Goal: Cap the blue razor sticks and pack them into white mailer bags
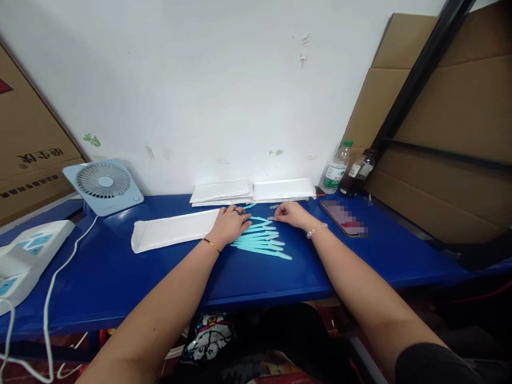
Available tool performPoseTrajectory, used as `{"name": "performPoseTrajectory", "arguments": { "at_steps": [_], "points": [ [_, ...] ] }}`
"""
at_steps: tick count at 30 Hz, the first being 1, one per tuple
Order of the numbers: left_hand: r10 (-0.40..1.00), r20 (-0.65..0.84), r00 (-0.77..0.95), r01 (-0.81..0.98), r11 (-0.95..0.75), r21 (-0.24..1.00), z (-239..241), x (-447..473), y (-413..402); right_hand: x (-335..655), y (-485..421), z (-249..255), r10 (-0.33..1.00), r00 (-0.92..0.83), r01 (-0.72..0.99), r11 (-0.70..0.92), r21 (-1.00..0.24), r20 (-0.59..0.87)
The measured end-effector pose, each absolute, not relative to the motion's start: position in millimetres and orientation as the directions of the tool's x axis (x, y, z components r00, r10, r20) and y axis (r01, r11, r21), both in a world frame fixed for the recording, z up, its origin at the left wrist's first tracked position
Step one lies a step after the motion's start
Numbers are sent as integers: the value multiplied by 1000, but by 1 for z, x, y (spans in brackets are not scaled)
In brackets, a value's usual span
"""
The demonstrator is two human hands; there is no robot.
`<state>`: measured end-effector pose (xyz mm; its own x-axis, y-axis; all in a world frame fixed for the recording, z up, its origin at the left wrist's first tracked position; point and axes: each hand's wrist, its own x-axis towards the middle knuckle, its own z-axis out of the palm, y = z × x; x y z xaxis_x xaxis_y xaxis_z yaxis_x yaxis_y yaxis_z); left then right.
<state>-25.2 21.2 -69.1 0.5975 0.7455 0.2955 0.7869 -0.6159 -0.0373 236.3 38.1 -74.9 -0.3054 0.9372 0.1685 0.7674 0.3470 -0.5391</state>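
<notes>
Several slim teal eyebrow razors (pixel 260 245) with pale, translucent tip covers lie fanned out on the blue table (pixel 160 282). My left hand (pixel 230 225) is palm down over their left ends, beside a long white packet (pixel 172 230). Its thumb and index finger close on the end of one upper razor (pixel 259 218); the grip is partly hidden. Opposite, my right hand (pixel 290 214) pinches the small pale cover (pixel 271 218) at that razor's right end. Another teal razor (pixel 250 206) and a loose pale piece (pixel 274 207) lie just behind the hands.
Stacked white packets (pixel 222 191) and more packets (pixel 284 189) lie along the wall. A phone (pixel 344 217), a water bottle (pixel 336 168) and a dark drink bottle (pixel 357 173) are at right. At left are a blue fan (pixel 104 184), a white power strip (pixel 36 248) and a cable (pixel 54 277).
</notes>
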Motion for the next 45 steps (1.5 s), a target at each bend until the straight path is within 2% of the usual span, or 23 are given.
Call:
{"name": "performPoseTrajectory", "arguments": {
  "at_steps": [5, 11, 20, 28, 32, 36, 39, 45],
  "points": [
    [757, 217, 617, 776, -630, -7, -66, -24, 21, 238, 39, -77, 943, -301, 756, 329, -567, 146],
    [778, 189, 599, 795, -606, -24, -66, -25, 19, 243, 38, -76, 950, -297, 759, 299, -578, 101],
    [765, 218, 607, 778, -627, 37, -66, -18, 16, 233, 37, -77, 916, -363, 748, 395, -533, 169],
    [798, 236, 554, 796, -591, 128, -69, -28, 26, 246, 33, -69, 890, -429, 752, 445, -486, 152],
    [821, 233, 522, 790, -568, 232, -68, -32, 27, 249, 34, -68, 920, -375, 744, 370, -557, 112],
    [829, 234, 508, 785, -557, 271, -67, -31, 27, 244, 38, -73, 944, -323, 704, 281, -653, 58],
    [825, 238, 512, 774, -564, 288, -69, -31, 29, 241, 39, -75, 948, -307, 699, 285, -656, 84],
    [826, 239, 510, 761, -563, 322, -70, -31, 31, 237, 39, -77, 911, -372, 691, 399, -603, 177]
  ]
}}
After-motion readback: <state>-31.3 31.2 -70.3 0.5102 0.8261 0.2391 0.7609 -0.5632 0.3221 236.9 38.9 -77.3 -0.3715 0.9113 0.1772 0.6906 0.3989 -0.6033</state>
